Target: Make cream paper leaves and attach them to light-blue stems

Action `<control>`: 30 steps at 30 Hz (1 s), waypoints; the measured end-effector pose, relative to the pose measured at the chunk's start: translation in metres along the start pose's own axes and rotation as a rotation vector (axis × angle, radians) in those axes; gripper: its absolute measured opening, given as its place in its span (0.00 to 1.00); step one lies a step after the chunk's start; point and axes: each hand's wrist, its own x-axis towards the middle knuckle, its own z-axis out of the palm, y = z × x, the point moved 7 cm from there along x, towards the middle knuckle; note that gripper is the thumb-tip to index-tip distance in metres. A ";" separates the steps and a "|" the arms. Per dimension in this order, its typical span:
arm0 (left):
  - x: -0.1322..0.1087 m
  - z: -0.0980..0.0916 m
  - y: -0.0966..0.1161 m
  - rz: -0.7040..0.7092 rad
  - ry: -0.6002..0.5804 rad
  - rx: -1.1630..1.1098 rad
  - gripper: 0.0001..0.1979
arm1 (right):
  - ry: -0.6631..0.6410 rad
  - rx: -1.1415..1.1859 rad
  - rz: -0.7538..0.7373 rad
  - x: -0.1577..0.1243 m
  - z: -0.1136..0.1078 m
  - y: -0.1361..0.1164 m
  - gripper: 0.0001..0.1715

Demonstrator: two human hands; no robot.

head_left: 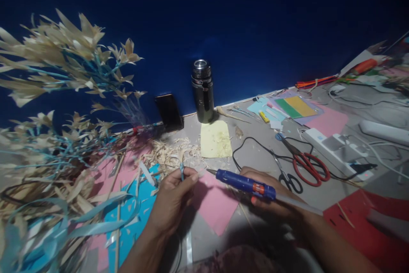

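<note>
My right hand (pixel 265 198) is wrapped round a blue glue gun (pixel 238 181), with a clear glue stick (pixel 298 204) coming out of its back end. Its dark nozzle points left. A short gap separates the nozzle from my left hand (pixel 174 194), where thumb and fingers pinch a small stem wrapped in light blue (pixel 182 171). A pale tip stands above the pinch; the stem's lower part is hidden by the fingers. Below the glue gun lies a pink paper sheet (pixel 215 205) on the table.
Dried-husk flowers (pixel 70 56) and light blue ribbon (pixel 99 224) fill the left side. A flask (pixel 203 98) and a phone (pixel 169 112) stand at the wall. To the right are red-handled scissors (pixel 308 168), black-handled scissors (pixel 290 182) and a power strip (pixel 332 149) with cords.
</note>
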 end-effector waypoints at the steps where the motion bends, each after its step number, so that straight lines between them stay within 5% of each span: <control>1: 0.000 0.001 0.000 -0.003 -0.006 0.001 0.19 | -0.013 0.001 0.005 0.000 0.001 -0.001 0.31; 20: -0.003 0.002 0.002 -0.005 -0.001 -0.006 0.20 | -0.023 -0.053 0.094 0.000 -0.001 0.008 0.29; 25: -0.002 0.002 0.000 -0.015 -0.006 -0.024 0.19 | -0.041 -0.042 0.023 0.003 0.003 -0.003 0.32; 30: -0.004 0.003 0.002 -0.044 -0.020 -0.074 0.21 | -0.048 -0.214 0.015 0.004 0.002 0.012 0.20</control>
